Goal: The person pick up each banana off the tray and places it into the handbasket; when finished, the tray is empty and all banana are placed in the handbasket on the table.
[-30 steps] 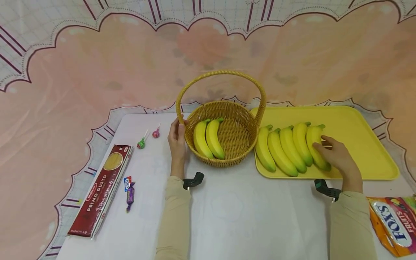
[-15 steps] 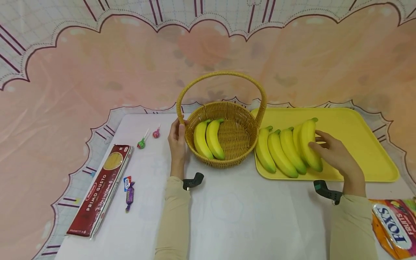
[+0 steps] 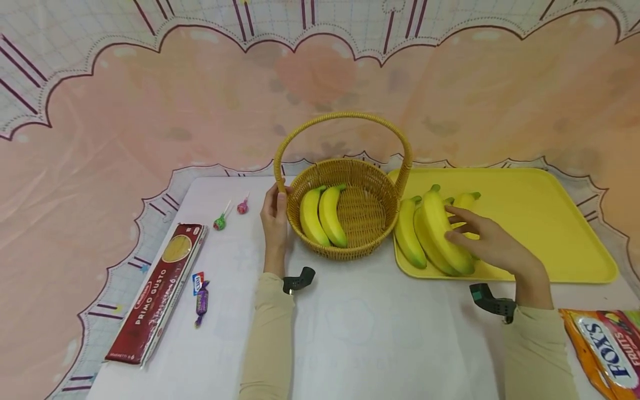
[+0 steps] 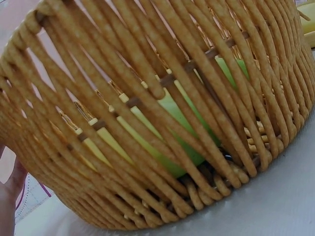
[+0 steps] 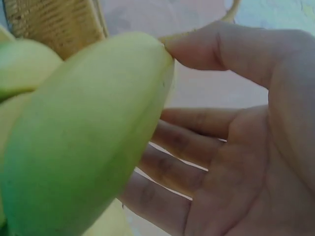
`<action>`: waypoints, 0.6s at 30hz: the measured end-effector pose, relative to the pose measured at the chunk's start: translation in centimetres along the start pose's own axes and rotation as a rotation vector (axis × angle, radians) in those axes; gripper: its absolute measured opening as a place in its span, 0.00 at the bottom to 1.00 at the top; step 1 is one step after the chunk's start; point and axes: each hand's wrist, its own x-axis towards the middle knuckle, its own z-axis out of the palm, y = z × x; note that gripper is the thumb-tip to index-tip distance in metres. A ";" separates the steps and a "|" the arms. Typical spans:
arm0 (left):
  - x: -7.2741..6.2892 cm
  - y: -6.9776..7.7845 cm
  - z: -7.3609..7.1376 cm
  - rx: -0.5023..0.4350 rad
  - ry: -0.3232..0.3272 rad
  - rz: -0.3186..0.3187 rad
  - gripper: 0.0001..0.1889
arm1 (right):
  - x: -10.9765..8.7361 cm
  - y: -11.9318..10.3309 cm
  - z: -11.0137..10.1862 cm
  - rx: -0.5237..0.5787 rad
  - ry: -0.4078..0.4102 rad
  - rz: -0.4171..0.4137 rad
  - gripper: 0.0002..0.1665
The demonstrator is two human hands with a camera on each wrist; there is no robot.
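In the head view my left hand holds the left side of a wicker basket, where its tall handle meets the rim. Two bananas lie side by side in the basket's left half. My right hand pinches a banana between thumb and fingers, raised over the others on the yellow tray. In the right wrist view the held banana fills the left, with my thumb at its upper edge and fingers behind. The left wrist view shows the basket wall close up.
A spaghetti pack lies at the left of the white table, near two lollipops and wrapped sweets. An orange Fox's candy bag sits at the right front. Patterned cloth hangs behind.
My right hand has picked up the rightmost banana from the tray and carried it left over the other bananas. The left hand stays at the basket.
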 end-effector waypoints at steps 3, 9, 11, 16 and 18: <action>0.0 -0.1 0.1 0.002 -0.002 -0.005 0.20 | 0.2 -0.7 0.6 0.004 -0.026 -0.044 0.38; 0.0 -0.1 0.0 0.017 -0.005 0.001 0.20 | 0.9 -2.3 1.7 0.033 -0.038 -0.102 0.38; 0.1 -0.1 0.0 0.022 -0.009 -0.002 0.20 | 1.0 -2.9 1.9 0.041 -0.026 -0.096 0.38; 0.0 -0.2 0.0 0.024 -0.004 -0.012 0.20 | 0.8 -3.8 1.8 0.026 -0.010 -0.080 0.38; 0.1 -0.2 0.0 0.024 -0.002 -0.007 0.20 | 0.5 -4.1 1.6 0.004 -0.014 -0.093 0.37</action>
